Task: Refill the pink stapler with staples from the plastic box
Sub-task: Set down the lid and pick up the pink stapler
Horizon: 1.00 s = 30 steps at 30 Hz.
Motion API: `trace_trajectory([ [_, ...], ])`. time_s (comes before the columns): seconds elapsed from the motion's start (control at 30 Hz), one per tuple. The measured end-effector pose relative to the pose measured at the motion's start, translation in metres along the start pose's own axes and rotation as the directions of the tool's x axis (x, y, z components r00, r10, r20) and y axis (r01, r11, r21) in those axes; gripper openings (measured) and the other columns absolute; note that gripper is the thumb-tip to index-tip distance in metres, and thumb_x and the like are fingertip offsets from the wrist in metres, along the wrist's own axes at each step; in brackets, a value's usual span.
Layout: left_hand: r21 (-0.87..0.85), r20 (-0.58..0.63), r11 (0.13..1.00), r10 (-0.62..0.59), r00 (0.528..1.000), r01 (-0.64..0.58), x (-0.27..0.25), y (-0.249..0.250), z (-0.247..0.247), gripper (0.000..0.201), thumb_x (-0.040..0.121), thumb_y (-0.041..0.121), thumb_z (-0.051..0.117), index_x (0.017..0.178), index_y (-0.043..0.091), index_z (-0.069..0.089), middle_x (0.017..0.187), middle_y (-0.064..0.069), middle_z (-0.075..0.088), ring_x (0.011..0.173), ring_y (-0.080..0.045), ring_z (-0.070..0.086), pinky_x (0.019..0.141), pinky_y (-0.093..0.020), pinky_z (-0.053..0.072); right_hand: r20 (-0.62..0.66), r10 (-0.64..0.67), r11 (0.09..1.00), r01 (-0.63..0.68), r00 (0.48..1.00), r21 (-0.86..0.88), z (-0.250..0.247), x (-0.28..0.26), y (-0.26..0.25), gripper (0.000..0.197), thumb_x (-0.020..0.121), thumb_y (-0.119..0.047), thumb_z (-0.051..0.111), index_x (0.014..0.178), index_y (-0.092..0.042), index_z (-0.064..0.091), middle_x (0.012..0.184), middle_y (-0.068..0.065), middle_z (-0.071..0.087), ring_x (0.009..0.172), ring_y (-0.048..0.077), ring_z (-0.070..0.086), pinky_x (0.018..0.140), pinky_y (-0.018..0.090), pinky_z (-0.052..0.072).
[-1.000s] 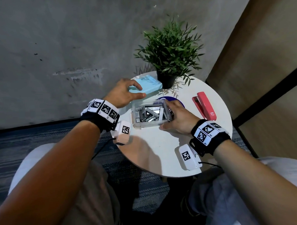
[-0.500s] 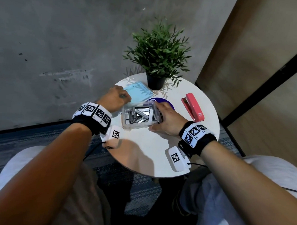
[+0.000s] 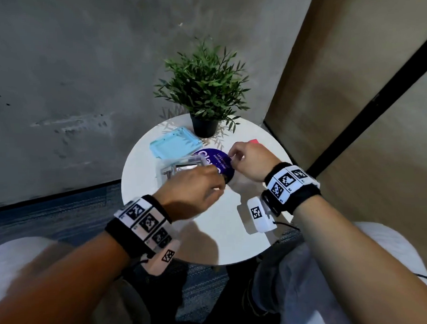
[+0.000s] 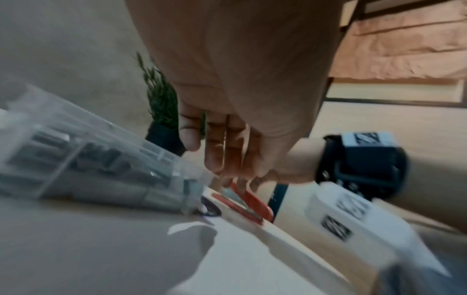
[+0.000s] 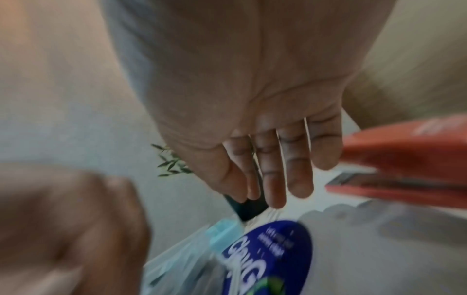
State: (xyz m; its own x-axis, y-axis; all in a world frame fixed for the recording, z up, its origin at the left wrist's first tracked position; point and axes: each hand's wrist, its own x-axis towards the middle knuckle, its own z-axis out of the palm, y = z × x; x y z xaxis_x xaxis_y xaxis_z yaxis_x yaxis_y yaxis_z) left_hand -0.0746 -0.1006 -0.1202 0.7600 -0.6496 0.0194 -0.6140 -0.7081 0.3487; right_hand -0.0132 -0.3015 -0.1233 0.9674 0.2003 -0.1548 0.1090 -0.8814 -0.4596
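The clear plastic box point(image 3: 170, 168) of staples stands open in the middle of the round white table point(image 3: 144, 179); the left wrist view shows the box point(image 4: 88, 165) with grey staple strips inside. My left hand point(image 3: 218, 183) hovers at the box's near right corner with relaxed fingers point(image 4: 215, 151), holding nothing. My right hand point(image 3: 233, 157) is above the pink stapler point(image 3: 254, 141), which it mostly hides in the head view. The stapler point(image 5: 404, 159) lies just right of its loosely extended, empty fingers point(image 5: 298, 175). Motion blur softens both wrist views.
The box's light blue lid point(image 3: 175, 145) lies upside down behind the box. A purple round disc point(image 3: 217, 159) lies between box and stapler. A potted plant point(image 3: 202, 89) stands at the table's far edge. A grey wall is behind, a wooden panel to the right.
My left hand left the blue lid and swung right across the front of the box. My right hand let go of the box and moved right, over the stapler.
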Motion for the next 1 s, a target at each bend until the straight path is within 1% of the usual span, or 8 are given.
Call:
trace_trajectory([
  [0.1, 0.013, 0.174, 0.997, 0.067, 0.982, -0.070, -0.004, 0.012, 0.016, 0.039, 0.093, 0.049, 0.054, 0.126, 0.030, 0.059, 0.128, 0.006, 0.056, 0.118, -0.015, 0.052, 0.094, -0.031, 0.043, -0.193, 0.104, 0.986, -0.126, 0.976, -0.106, -0.018, 0.001, 0.020, 0.017, 0.090, -0.029, 0.062, 0.101, -0.017, 0.067, 0.113, 0.010, 0.065, 0.109, 0.032, 0.060, 0.086, 0.033, 0.044],
  [0.23, 0.047, 0.365, 0.990, 0.104, 0.925, -0.129, -0.008, 0.017, 0.039, 0.076, 0.084, 0.062, 0.060, 0.150, 0.035, 0.033, 0.160, 0.006, 0.028, 0.145, -0.016, 0.024, 0.114, -0.029, 0.023, -0.187, 0.326, 0.926, -0.353, 0.926, -0.131, -0.022, 0.007, 0.040, 0.051, 0.090, -0.045, 0.059, 0.133, -0.017, 0.056, 0.135, 0.014, 0.054, 0.124, 0.035, 0.054, 0.100, 0.044, 0.047],
  [0.47, -0.003, 0.262, 0.985, 0.169, 0.950, -0.174, -0.010, 0.013, 0.050, 0.074, 0.079, 0.063, 0.066, 0.142, 0.028, 0.049, 0.157, -0.003, 0.037, 0.140, -0.024, 0.035, 0.111, -0.042, 0.034, -0.022, 0.271, 0.951, -0.271, 0.962, -0.151, -0.007, 0.012, 0.051, 0.036, 0.089, -0.036, 0.063, 0.114, -0.012, 0.054, 0.117, 0.015, 0.063, 0.102, 0.034, 0.060, 0.076, 0.033, 0.039],
  [0.63, -0.033, 0.139, 0.971, 0.240, 0.961, -0.237, -0.013, 0.008, 0.054, 0.092, 0.075, 0.074, 0.055, 0.148, 0.023, 0.034, 0.144, -0.007, 0.054, 0.126, -0.025, 0.053, 0.100, -0.041, 0.048, 0.083, 0.173, 0.948, -0.189, 0.981, 0.255, -0.026, -0.015, 0.042, 0.024, 0.091, -0.029, 0.069, 0.106, -0.014, 0.056, 0.100, 0.010, 0.070, 0.088, 0.028, 0.066, 0.071, 0.034, 0.051],
  [0.73, -0.092, 0.249, 0.995, 0.060, 0.967, -0.038, -0.008, 0.021, 0.043, 0.104, 0.080, 0.073, 0.054, 0.156, 0.031, -0.003, 0.157, 0.004, 0.037, 0.140, -0.017, 0.036, 0.113, -0.033, 0.030, 0.130, 0.065, 0.881, -0.118, 0.989, 0.459, -0.026, -0.043, 0.038, 0.035, 0.082, -0.039, 0.074, 0.105, -0.018, 0.058, 0.106, 0.016, 0.074, 0.099, 0.032, 0.071, 0.092, 0.047, 0.054],
  [0.8, -0.200, 0.282, 0.973, -0.053, 0.958, 0.112, -0.004, 0.026, 0.037, 0.100, 0.081, 0.079, 0.044, 0.155, 0.035, -0.008, 0.155, 0.009, 0.041, 0.141, -0.013, 0.036, 0.113, -0.030, 0.028, 0.153, -0.007, 0.870, -0.070, 0.988, 0.489, -0.024, -0.060, 0.035, 0.029, 0.086, -0.033, 0.075, 0.105, -0.019, 0.057, 0.109, 0.020, 0.071, 0.091, 0.029, 0.070, 0.085, 0.044, 0.054],
  [0.9, -0.424, 0.222, 0.885, -0.103, 0.970, 0.191, -0.001, 0.028, 0.026, 0.073, 0.088, 0.076, 0.021, 0.149, 0.036, 0.016, 0.135, -0.002, 0.062, 0.125, -0.022, 0.056, 0.102, -0.033, 0.040, 0.165, -0.095, 0.869, 0.001, 0.982, 0.495, -0.017, -0.076, 0.031, 0.022, 0.090, -0.020, 0.074, 0.103, -0.028, 0.057, 0.093, -0.002, 0.069, 0.079, 0.012, 0.061, 0.073, 0.031, 0.049],
  [1.0, -0.522, 0.189, 0.811, -0.193, 0.963, 0.265, 0.002, 0.030, 0.017, 0.063, 0.097, 0.062, 0.017, 0.139, 0.019, 0.036, 0.122, -0.011, 0.067, 0.116, -0.027, 0.060, 0.101, -0.039, 0.043, 0.171, -0.145, 0.897, 0.057, 0.975, 0.438, -0.013, -0.079, 0.026, 0.023, 0.089, -0.020, 0.074, 0.096, -0.033, 0.056, 0.081, -0.016, 0.060, 0.076, 0.009, 0.056, 0.070, 0.028, 0.046],
])
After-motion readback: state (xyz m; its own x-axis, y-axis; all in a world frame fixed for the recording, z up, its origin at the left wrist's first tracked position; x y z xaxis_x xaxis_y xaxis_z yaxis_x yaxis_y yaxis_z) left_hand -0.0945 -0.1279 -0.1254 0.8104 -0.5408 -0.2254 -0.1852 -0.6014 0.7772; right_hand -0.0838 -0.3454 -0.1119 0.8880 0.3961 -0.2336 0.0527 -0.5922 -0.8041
